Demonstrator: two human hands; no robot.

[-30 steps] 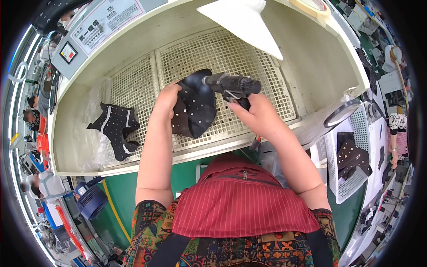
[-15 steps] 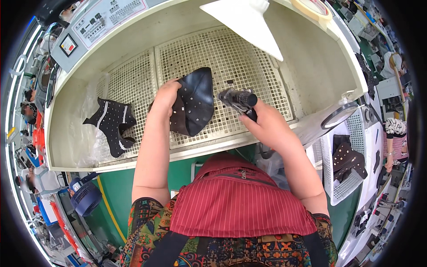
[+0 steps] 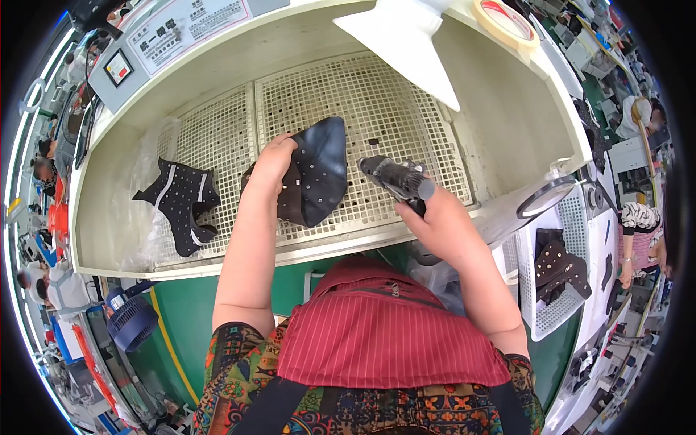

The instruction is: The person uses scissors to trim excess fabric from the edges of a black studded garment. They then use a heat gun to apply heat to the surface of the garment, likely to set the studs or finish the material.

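Observation:
My left hand (image 3: 274,165) is closed round the edge of a black boot upper (image 3: 324,174) dotted with metal studs. The upper is held spread over the grid, and its brown inside shows near my fingers. In my right hand (image 3: 444,223) is a dark spray gun (image 3: 395,176), its front end pointing left toward the upper with a gap between them. My fingers wrap its handle, mostly out of sight. Left of my left arm, another studded black upper (image 3: 180,206) with pale strips lies on the grid.
A pale trough (image 3: 522,94) with a perforated grid (image 3: 312,90) surrounds the work. A white funnel-shaped piece (image 3: 406,47) juts in above, beside a tape roll (image 3: 505,23). At right, a white basket (image 3: 540,312) holds studded uppers (image 3: 558,264). A blue fan (image 3: 132,319) stands lower left.
The spray gun has turned slightly in view, and my right hand sits a little lower. My left hand keeps its hold on the boot upper. The whole view has shifted slightly.

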